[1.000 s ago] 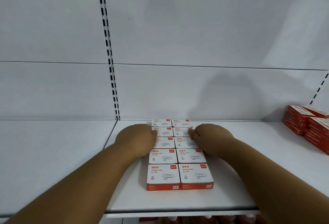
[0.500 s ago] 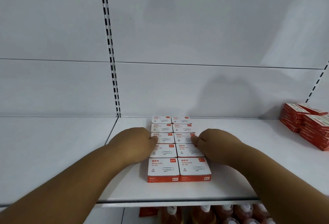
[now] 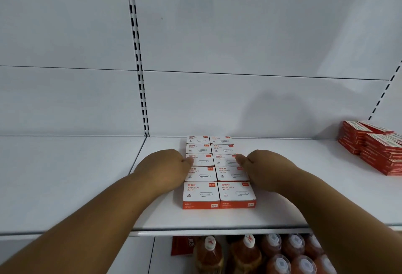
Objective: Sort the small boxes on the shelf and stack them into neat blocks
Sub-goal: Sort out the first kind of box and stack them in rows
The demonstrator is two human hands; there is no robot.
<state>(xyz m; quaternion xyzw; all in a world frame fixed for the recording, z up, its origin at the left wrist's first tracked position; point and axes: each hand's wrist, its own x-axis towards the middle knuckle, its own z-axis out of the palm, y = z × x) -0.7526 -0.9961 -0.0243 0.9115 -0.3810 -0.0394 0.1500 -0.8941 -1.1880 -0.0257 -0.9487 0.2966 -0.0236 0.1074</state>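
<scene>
White shelf (image 3: pixel 282 212): both hands (image 3: pixel 162 168) (image 3: pixel 268 170) grasping a two-column paper-clip box block (image 3: pixel 217 173) by its sides

The white shelf (image 3: pixel 282 186) carries a tidy block of white-and-orange paper clip boxes (image 3: pixel 218 173), two across and five deep, reaching back to the wall. Far right on the same shelf sit stacks of red boxes (image 3: pixel 378 149).

My left hand (image 3: pixel 168 168) and right hand (image 3: pixel 264 169) are bare, with no gloves, rings or watch on them. Both of my forearms are uncovered all the way to the bottom edge of the view, and no sleeve shows on either arm.
</scene>
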